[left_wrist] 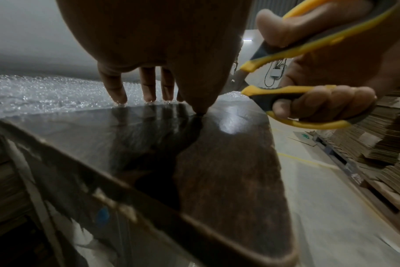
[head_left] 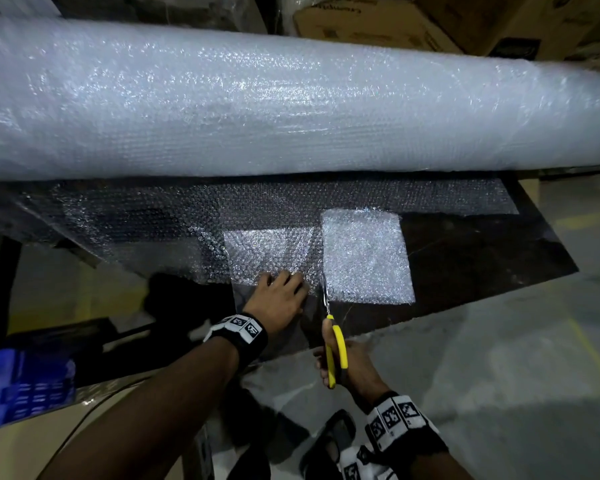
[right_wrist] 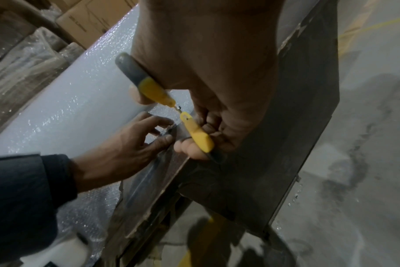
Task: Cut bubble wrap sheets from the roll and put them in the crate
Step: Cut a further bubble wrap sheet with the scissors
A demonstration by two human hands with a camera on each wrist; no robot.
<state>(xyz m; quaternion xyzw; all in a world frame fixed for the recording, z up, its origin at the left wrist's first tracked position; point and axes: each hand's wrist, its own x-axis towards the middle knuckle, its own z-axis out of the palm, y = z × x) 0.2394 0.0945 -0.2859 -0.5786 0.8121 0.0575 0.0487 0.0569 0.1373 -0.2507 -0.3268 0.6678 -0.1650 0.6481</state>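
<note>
Two hands are on the job here, both wearing black wristbands [head_left: 238,332] with square black-and-white code tags; I can't read anything off them. Far left and low in the head view sits the blue crate [head_left: 25,386], partly cut off by the frame, and nothing shows inside it from here. Stretching across the whole top is the big bubble wrap roll [head_left: 291,98], lying on its side, with a loose sheet [head_left: 146,230] pulled off it toward the person over a dark glossy table [head_left: 465,258].

Moving right, the left hand [head_left: 279,299] lies spread on the near edge of that sheet, fingers straight and pressing it flat onto the table, not gripping anything. The left wrist camera shows the fingertips [left_wrist: 119,94] planted right where the wrap ends.

Just beside it, the right hand [head_left: 340,358] is wrapped around the handles of yellow scissors [head_left: 335,344], and the blades point up into the wrap edge, just right of the left hand's fingers. The handles are apart in the left wrist view, so the blades are open.

Right of the blades lies a cut rectangle [head_left: 366,256] of wrap, flat on the table.

Cardboard boxes [head_left: 378,26] sit behind the roll at upper right; there's print on them, but it's too blurry to read.
</note>
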